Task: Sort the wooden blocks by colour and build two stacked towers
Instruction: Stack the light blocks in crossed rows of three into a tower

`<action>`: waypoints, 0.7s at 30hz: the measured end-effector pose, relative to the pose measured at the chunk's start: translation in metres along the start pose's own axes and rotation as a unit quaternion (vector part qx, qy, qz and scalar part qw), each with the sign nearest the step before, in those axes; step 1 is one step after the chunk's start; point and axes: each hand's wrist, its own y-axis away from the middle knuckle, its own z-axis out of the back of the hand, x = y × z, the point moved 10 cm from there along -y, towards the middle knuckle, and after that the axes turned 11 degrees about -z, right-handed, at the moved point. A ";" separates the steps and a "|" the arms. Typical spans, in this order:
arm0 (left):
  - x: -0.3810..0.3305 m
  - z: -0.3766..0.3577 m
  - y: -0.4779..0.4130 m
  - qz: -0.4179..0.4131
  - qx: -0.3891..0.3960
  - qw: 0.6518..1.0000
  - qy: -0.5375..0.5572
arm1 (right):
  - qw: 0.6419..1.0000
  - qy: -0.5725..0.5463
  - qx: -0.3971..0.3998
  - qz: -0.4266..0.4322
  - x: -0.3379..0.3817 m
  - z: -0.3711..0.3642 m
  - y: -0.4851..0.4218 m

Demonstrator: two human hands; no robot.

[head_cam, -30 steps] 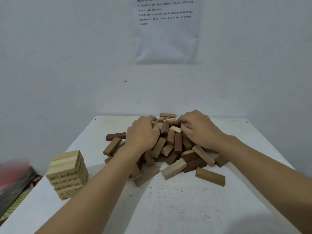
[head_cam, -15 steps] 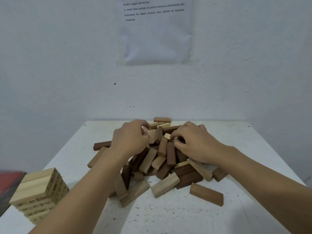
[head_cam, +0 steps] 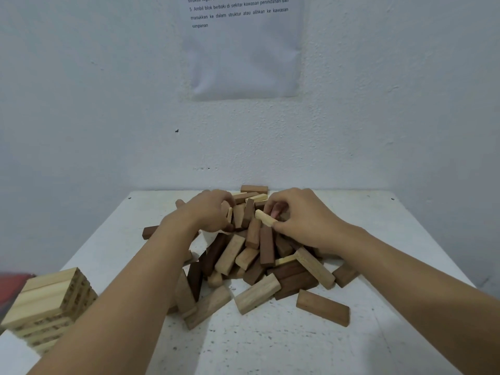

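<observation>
Risking a slide in the loose heap of light and dark brown wooden blocks (head_cam: 251,255) on the white speckled table (head_cam: 270,347): drawing one piece off the crest, with leaning pieces propped around it, likely sending neighbours tumbling toward the near edge. Risking too a dark piece being dragged along with the pale one, muddling the sort. Possibly brushing the pale stacked wooden tower (head_cam: 48,299) at the near left with the left forearm, passing just beside it, and knocking it out of line.

Pinching a small pale rectangular wooden block (head_cam: 265,218) with the right hand (head_cam: 305,220), thumb at its near end and fingertips (head_cam: 275,212) curled over it, the block lying tilted and poking out leftward from the grip at the top of the heap. Digging the left hand (head_cam: 208,212) into the heap's top just beside, fingers curled among the pieces; not possible to tell what, if anything, is being held there.
</observation>
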 end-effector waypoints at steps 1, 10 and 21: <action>0.002 0.001 -0.002 0.002 0.002 1.000 0.006 | 1.000 -0.013 -0.001 -0.005 0.000 0.001 0.000; 0.014 -0.004 -0.013 0.025 0.031 0.999 0.016 | 0.993 -0.048 -0.072 -0.080 -0.008 0.003 0.010; -0.038 0.053 0.066 -0.064 -0.109 0.992 0.029 | 0.986 -0.103 -0.124 -0.039 0.012 0.019 0.056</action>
